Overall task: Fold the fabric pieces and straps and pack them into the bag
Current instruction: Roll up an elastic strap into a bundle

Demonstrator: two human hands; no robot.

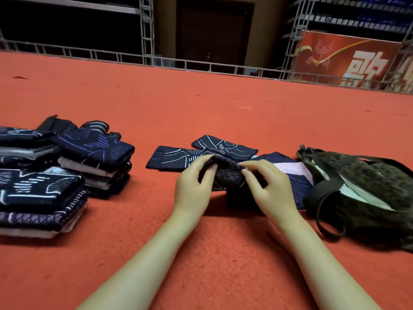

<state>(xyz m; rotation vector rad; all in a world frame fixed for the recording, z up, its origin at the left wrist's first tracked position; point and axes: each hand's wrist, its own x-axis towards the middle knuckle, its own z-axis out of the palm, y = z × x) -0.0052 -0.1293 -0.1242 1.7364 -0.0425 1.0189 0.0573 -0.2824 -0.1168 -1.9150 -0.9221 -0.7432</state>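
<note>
Both hands pinch one dark, finely checked piece of fabric (228,175) bunched between them, just above the red felt-like carpet (201,253). On the left hand (192,189), the thumb and curled fingers close on the left end of the piece. The right hand (271,189) grips the right end the same way, its fingertips bent down onto the cloth. The held piece arches up in the middle, and a darker part of it hangs down to the carpet between the wrists.

Just behind the hands lie two flat navy fabric strips with white line patterns (201,154), crossing each other on the carpet. To the right of them, partly under the right hand, lies another flat navy piece with a pale pink panel (290,173), which reaches up to the bag.

An olive-brown speckled fabric bag with black straps (366,189) lies on its side at the right, its mouth open toward the hands, with pale lining showing inside. One black strap loops out onto the carpet in front of it.

Well apart on the left stand piles of folded navy and purple patterned fabric (55,175), stacked several layers deep.

Grey metal truss frames (146,30) and a red banner with white characters (348,61) stand beyond the far edge of the carpet.
</note>
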